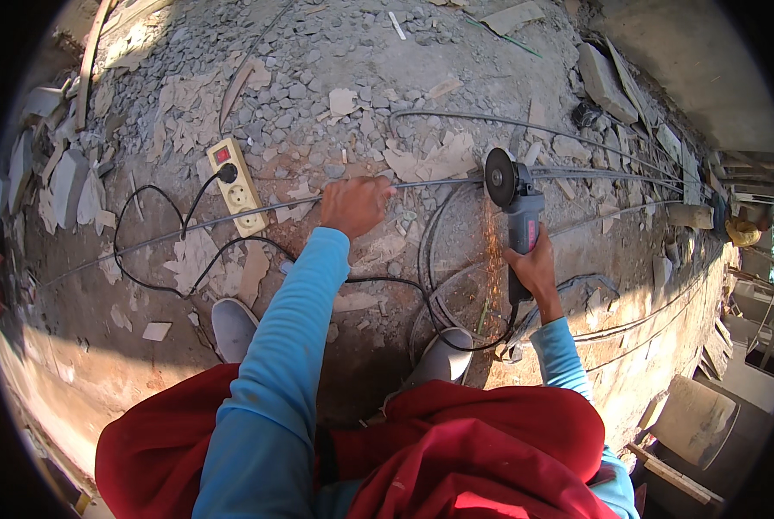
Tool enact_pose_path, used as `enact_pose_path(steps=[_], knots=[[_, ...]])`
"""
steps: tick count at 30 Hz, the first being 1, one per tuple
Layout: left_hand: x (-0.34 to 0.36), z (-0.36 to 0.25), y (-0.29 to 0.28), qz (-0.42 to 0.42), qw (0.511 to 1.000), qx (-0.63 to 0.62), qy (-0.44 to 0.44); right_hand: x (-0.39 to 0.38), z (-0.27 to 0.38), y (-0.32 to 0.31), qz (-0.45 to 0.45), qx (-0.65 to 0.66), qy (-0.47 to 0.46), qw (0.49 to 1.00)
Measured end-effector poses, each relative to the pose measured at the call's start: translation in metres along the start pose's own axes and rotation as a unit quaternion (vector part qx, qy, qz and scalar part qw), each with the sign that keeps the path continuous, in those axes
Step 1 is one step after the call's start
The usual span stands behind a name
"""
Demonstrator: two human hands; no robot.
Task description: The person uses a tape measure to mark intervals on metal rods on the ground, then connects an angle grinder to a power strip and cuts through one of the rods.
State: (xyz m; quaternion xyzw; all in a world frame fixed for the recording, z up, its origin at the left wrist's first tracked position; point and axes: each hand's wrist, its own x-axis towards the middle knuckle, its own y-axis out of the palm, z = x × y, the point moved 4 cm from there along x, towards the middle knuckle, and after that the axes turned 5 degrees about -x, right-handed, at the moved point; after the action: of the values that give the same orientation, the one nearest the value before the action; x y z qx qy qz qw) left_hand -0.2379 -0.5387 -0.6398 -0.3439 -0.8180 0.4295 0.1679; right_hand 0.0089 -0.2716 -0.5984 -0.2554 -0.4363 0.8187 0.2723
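Observation:
My left hand is closed around a long thin steel rod, which runs from the lower left across to the middle. My right hand grips the body of an angle grinder. Its dark disc meets the rod to the right of my left hand, and orange sparks stream down from there. A black power cable runs from the grinder's lower end, passes under my left forearm and loops leftward. A plug sits in the cream power strip left of my left hand.
Grey gravel and broken slabs cover the ground ahead. Several bent steel rods stretch to the right, with loops near the grinder. My shoes stand close to the cable. A cut drum-like container lies at the lower right.

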Motion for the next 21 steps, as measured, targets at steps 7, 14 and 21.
enact_pose_path(steps=[7, 14, 21], knots=[[0.0, -0.002, -0.003, 0.009, 1.0, 0.008, 0.002, -0.003, 0.005, -0.002, 0.013, 0.005, 0.007, 1.0], [0.002, 0.0, -0.001, 0.027, 1.0, 0.012, -0.005, -0.004, 0.005, -0.002, 0.004, -0.006, 0.006, 1.0], [0.002, -0.003, -0.004, 0.035, 0.999, 0.016, -0.016, -0.002, -0.001, 0.001, 0.003, -0.015, 0.014, 1.0]])
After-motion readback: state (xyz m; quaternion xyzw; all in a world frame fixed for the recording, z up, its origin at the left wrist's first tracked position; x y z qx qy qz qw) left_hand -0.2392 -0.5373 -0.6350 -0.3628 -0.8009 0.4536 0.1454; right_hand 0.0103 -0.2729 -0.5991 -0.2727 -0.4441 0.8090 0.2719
